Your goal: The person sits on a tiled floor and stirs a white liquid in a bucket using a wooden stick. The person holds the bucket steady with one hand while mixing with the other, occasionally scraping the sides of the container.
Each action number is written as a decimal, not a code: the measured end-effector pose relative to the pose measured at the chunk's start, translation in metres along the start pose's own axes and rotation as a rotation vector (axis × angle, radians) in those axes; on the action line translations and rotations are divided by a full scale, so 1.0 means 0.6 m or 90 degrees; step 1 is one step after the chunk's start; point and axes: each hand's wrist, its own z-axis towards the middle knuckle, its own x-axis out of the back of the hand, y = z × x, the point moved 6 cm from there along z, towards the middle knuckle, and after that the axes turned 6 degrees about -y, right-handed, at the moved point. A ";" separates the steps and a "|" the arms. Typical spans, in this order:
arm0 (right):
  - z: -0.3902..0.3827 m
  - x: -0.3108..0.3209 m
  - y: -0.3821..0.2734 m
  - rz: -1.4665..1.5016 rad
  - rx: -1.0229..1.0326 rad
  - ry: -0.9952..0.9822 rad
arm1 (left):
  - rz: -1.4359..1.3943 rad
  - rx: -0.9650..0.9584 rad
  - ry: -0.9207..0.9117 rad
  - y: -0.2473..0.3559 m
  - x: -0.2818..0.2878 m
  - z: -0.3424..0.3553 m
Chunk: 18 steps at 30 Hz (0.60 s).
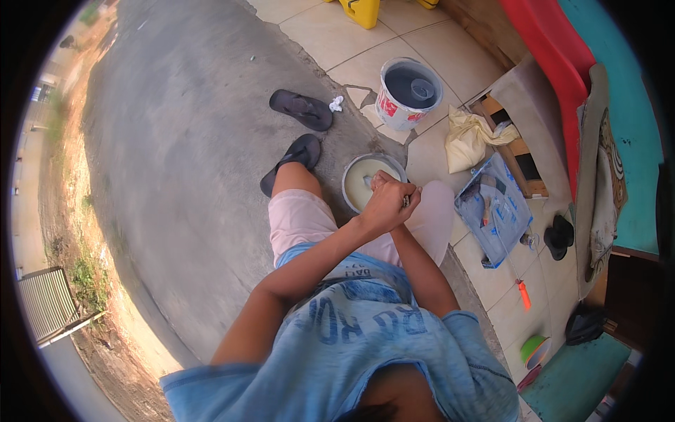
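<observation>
A round bucket [344, 190] of creamy off-white mixture [359, 171] stands in front of me, between my legs. Both my hands are closed over its right side. My left hand [388, 204] is uppermost, wrapped round what looks like a handle, with a small dark end showing beside the fingers. Lower down, and partly covered by the left, my right hand [380, 180] is closed close to the mixture. A pale flat tool end [368, 181] shows at the surface by the right hand. Most of the tool is hidden, so its kind is unclear.
Beyond stands a white bucket [398, 118] with dark grey contents and a cup-like thing inside. Right of me lie a cream sack [465, 141], a blue-and-white plastic bag [498, 221] with tools, an orange-handled tool [524, 295] and dark shoes [557, 238]. Flip-flops [301, 109] lie left.
</observation>
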 end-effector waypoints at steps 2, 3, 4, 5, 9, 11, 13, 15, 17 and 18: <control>-0.029 -0.007 -0.005 0.007 -0.007 -0.021 | 0.056 -0.010 0.003 0.010 -0.003 -0.020; -0.048 -0.004 -0.006 0.006 -0.015 -0.027 | 0.077 -0.014 0.001 0.017 -0.013 -0.033; -0.069 0.001 -0.008 0.007 -0.024 -0.029 | 0.098 -0.018 -0.004 0.023 -0.024 -0.043; -0.082 0.014 -0.007 0.003 -0.033 -0.031 | 0.106 -0.026 -0.016 0.028 -0.037 -0.048; -0.102 0.045 -0.007 -0.022 -0.054 -0.030 | 0.094 -0.016 -0.042 0.045 -0.070 -0.041; -0.081 0.054 -0.003 -0.039 -0.056 -0.022 | 0.108 0.016 -0.045 0.048 -0.063 -0.023; -0.076 0.077 0.005 -0.055 -0.077 -0.005 | 0.103 -0.020 -0.040 0.047 -0.066 -0.018; -0.098 0.116 0.016 -0.084 -0.112 0.022 | 0.101 -0.102 -0.010 0.060 -0.064 -0.021; -0.153 0.171 0.029 -0.126 -0.169 0.069 | 0.065 -0.093 -0.116 0.073 -0.073 -0.030; -0.182 0.198 0.045 -0.147 -0.200 0.091 | 0.050 -0.075 -0.164 0.071 -0.076 -0.038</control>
